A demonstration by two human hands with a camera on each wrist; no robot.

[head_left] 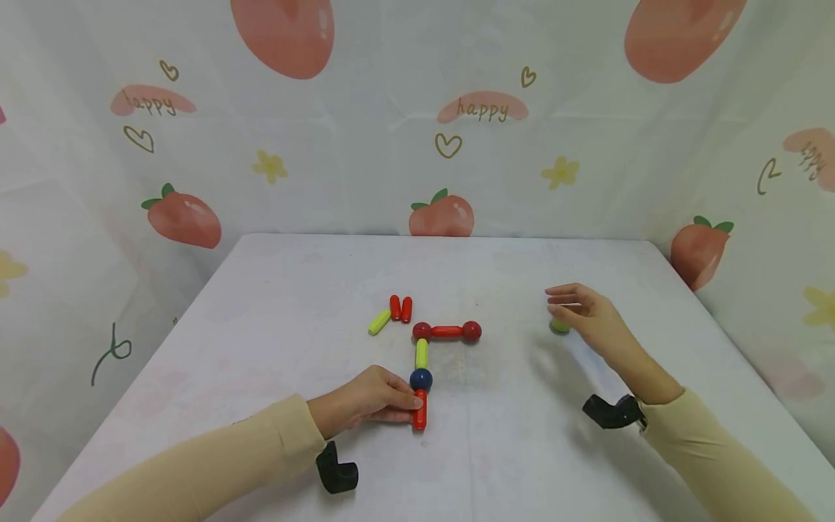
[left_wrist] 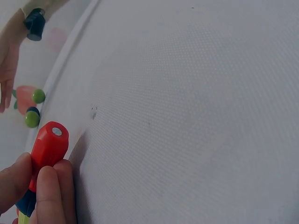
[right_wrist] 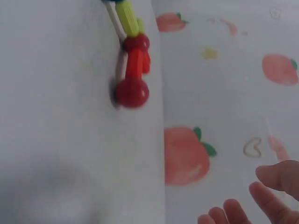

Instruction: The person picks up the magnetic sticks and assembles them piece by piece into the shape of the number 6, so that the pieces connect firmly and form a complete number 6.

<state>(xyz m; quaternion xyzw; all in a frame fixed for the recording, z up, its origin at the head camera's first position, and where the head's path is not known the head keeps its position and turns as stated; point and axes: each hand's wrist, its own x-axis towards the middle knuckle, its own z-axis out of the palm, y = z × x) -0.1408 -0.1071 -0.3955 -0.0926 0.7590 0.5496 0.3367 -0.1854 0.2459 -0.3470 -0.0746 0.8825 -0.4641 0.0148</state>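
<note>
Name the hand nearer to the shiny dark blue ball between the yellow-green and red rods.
Left. The left hand pinches the red rod just beside the dark blue ball; the right hand is farther off, to the ball's right, near a green ball.

- Chain [head_left: 422, 354] on the table [head_left: 313, 283];
- loose rods [head_left: 395, 308] left of its far end;
- left hand [head_left: 377, 395] at its near rod [head_left: 420, 420];
- balls [head_left: 559, 327], right hand [head_left: 590, 319] well right.

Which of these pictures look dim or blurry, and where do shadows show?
Head view: brightest, fairly crisp, a soft shadow below the right hand; left wrist view: dimmer, the red rod clear, a dark shadow beside the left hand; right wrist view: dim, the nearest red ball blurred.
</note>
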